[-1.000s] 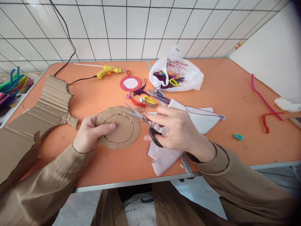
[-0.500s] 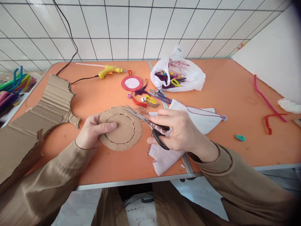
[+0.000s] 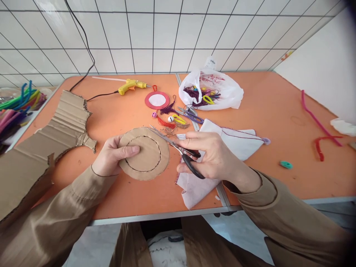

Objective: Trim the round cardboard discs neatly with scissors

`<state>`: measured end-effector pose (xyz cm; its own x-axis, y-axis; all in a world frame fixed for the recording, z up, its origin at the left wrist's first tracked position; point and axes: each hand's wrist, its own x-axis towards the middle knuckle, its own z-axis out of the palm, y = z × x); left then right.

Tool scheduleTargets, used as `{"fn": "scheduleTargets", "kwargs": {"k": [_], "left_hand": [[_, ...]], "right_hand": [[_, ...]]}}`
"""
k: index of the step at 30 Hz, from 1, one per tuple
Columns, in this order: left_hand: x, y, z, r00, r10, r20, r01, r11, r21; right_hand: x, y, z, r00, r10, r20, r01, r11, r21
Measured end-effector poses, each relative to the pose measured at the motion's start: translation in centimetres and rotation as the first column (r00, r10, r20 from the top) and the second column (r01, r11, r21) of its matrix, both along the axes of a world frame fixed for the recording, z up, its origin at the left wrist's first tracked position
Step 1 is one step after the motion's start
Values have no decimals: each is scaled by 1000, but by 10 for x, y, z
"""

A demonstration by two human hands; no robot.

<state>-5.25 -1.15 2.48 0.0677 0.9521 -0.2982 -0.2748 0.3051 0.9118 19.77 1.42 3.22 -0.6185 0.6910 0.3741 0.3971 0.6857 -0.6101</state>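
Note:
A round cardboard disc (image 3: 146, 157) with a cut circular line inside it is gripped at its left side by my left hand (image 3: 111, 155), thumb on top. My right hand (image 3: 215, 154) has its fingers in the black handles of a pair of scissors (image 3: 191, 161). The slightly parted blades lie at the disc's upper right edge. Below my right hand is a folded white cloth (image 3: 236, 142) with dark red stitching.
Torn cardboard (image 3: 41, 144) lies at the left. Behind the disc are a yellow glue gun (image 3: 132, 86), a red-rimmed round piece (image 3: 157, 100), purple-handled scissors (image 3: 193, 115) and a white bag (image 3: 228, 91) of tassels. Pipe cleaners (image 3: 317, 118) lie at the right.
The whole view has shifted slightly, with things appearing a little lower and to the right. Both hands keep their holds, and the scissors remain at the disc's edge.

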Motion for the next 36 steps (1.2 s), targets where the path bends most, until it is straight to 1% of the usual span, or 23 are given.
{"fn": "scheduleTargets", "kwargs": {"k": [4, 10, 16, 24, 31, 36], "left_hand": [[0, 0, 0, 1000, -9, 18, 9, 1000, -2], [1, 0, 1, 998, -7, 56, 8, 1000, -9], [2, -1, 4, 999, 19, 41, -17, 999, -29], [-1, 0, 3, 999, -31, 32, 31, 999, -8], [-2, 0, 2, 999, -39, 19, 39, 999, 28], [-1, 0, 2, 999, -49, 9, 49, 998, 27]], "right_hand": [[0, 0, 1, 1000, 3, 15, -3, 999, -32], [0, -1, 0, 1000, 3, 16, -3, 999, -37], [1, -1, -1, 1000, 3, 31, 0, 997, -72], [1, 1, 0, 999, 41, 8, -40, 996, -86], [1, -1, 0, 999, -33, 42, 33, 999, -19], [1, -1, -1, 997, -35, 63, 34, 999, 22]]}}
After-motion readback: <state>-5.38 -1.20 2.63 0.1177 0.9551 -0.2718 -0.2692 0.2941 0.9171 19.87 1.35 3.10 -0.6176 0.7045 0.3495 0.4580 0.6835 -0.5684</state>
